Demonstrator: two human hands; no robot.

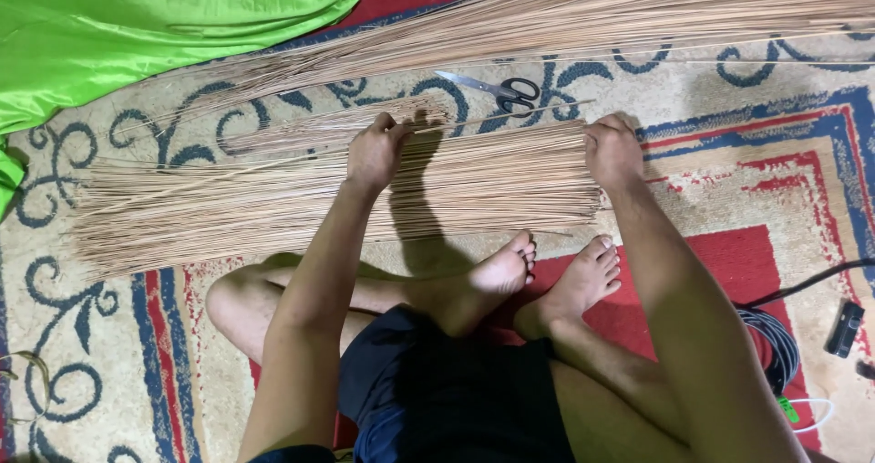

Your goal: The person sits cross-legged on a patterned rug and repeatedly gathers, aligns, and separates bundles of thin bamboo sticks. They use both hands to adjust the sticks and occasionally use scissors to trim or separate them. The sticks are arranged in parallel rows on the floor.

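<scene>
A flat layer of thin tan sticks [273, 199] lies across the patterned carpet in front of my crossed legs. My left hand [375, 150] rests on the layer's far edge near its middle, fingers curled around a thin stick [483, 119]. My right hand [612, 149] presses on the cut right-hand ends of the layer, fingers bent down onto them. A smaller bunch of sticks [319, 128] lies just beyond the left hand.
A long, thick bundle of sticks [583, 12] runs along the far side. Black-handled scissors [497, 89] lie between it and the layer. Green cloth [137, 25] covers the top left. A black cable [802, 285] and a small black device [844, 328] sit at right.
</scene>
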